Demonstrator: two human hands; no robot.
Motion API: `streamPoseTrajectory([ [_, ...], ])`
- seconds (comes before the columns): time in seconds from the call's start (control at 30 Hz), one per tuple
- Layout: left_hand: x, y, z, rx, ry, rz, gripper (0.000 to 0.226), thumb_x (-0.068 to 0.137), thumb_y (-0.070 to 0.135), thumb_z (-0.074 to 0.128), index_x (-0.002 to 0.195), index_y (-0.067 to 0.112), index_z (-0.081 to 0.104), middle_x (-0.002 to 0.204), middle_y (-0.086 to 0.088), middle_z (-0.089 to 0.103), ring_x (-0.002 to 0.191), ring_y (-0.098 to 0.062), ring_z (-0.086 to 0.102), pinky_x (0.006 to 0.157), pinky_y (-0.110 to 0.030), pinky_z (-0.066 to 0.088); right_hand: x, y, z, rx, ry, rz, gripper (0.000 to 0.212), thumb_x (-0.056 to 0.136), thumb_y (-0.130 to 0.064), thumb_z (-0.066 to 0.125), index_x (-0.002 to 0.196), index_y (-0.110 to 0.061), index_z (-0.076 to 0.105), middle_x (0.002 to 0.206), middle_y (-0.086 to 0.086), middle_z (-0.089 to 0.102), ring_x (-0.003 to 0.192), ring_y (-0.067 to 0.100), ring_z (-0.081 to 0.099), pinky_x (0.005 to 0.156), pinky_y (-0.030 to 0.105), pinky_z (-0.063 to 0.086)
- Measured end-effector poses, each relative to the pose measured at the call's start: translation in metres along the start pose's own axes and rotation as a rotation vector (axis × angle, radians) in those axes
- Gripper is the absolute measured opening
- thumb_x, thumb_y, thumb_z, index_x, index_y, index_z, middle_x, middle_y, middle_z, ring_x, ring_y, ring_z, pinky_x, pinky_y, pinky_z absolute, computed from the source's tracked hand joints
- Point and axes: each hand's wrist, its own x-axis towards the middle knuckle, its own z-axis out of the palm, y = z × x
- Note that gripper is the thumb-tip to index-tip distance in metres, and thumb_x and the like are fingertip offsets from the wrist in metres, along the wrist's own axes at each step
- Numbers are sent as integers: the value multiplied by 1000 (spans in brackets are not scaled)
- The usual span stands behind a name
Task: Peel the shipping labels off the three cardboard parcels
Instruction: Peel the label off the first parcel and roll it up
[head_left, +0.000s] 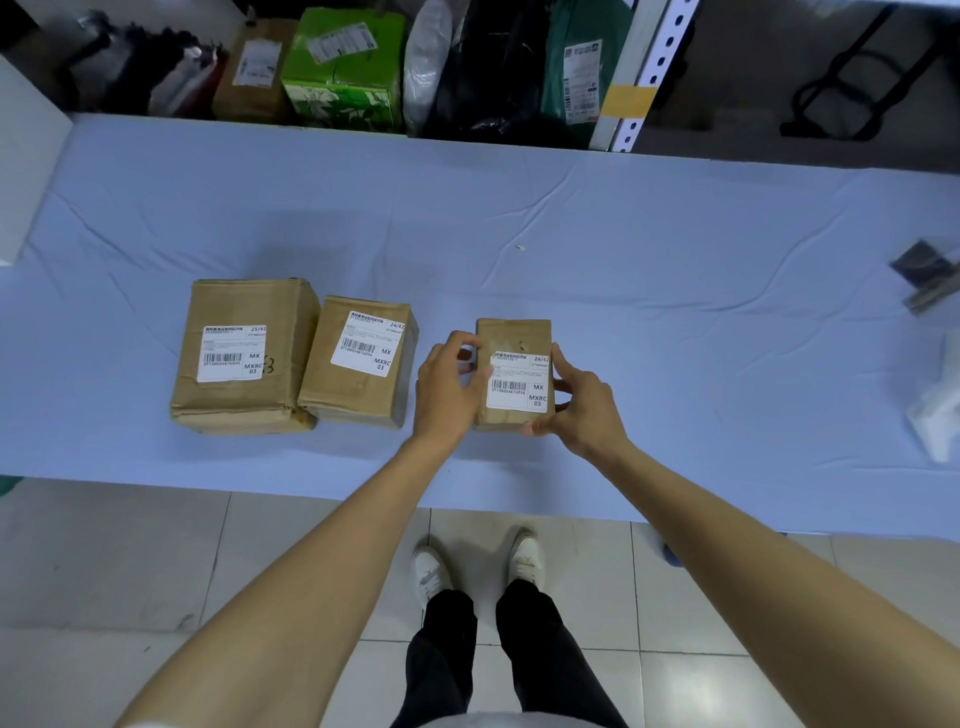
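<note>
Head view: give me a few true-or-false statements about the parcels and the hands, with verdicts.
1. The left hand and right hand both grip the small parcel. True.
2. The label on the large parcel is peeled off. False: it is stuck on.
3. The middle parcel is the one being held. False: no hand touches it.
4. The small parcel is rightmost of the three. True.
5. The parcels are on floor tiles. False: a blue cloth lies under them.

Soft, cool, even light covers the blue tablecloth (649, 234) — shadows are faint and soft-edged. The shelf (661, 65) behind lies dim, and the wide-angle lens bows the frame's edges.
</note>
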Motion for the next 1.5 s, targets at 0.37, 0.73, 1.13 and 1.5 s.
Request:
streamPoseTrajectory([
  [0.37,1,4,12,-39,114,24,8,83,15,72,87,19,66,101,-2,60,89,-14,67,86,-38,54,2,4,3,12,23,8,105,63,9,77,152,-18,27,103,-6,64,81,2,62,52,0,42],
  [0.73,9,11,23,144,160,-16,12,91,17,59,84,10,66,98,-1,53,80,-17,63,72,-20,40,2,3,2,23,21,51,110,61,8,78,153,-21,25,122,2,65,80,8,66,55,2,44],
  [1.13,-2,-1,5,-243,16,-18,24,83,5,69,100,17,57,110,0,61,104,-18,64,89,-28,54,0,-1,0,16,25,44,106,62,7,78,152,-18,28,113,0,66,85,10,64,54,0,42],
  [1.5,-23,-17,-5,-308,-181,-33,62,74,2,78,125,26,52,123,-1,56,109,-16,61,80,-17,55,-2,-2,-1,-8,34,31,102,65,6,78,151,-21,30,116,6,67,85,14,65,53,0,43],
])
